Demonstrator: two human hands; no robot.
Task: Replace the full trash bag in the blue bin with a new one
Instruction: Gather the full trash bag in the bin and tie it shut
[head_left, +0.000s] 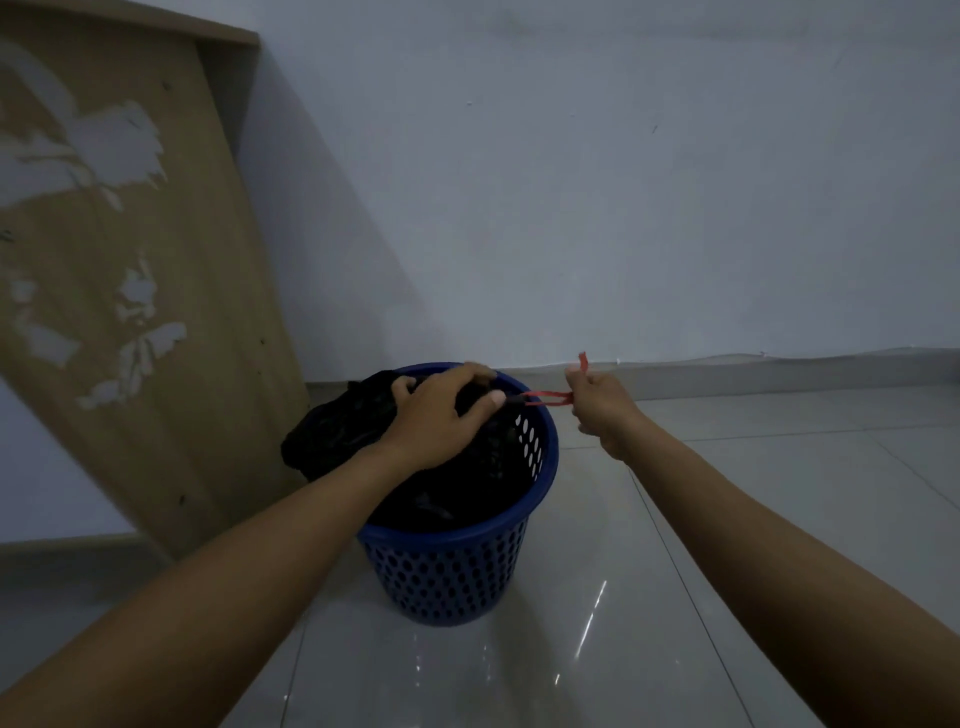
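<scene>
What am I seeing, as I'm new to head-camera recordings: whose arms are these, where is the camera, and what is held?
There is no machine: these are a person's two bare arms, filmed by one camera worn on the head, looking forward and down. A blue bin stands on a tiled floor, with a worn board leaning at the left. Inside the bin sits a black bag. The left hand grips the bag's gathered top; the right hand pinches a red string stretched from that top, apparently tying it shut.
</scene>
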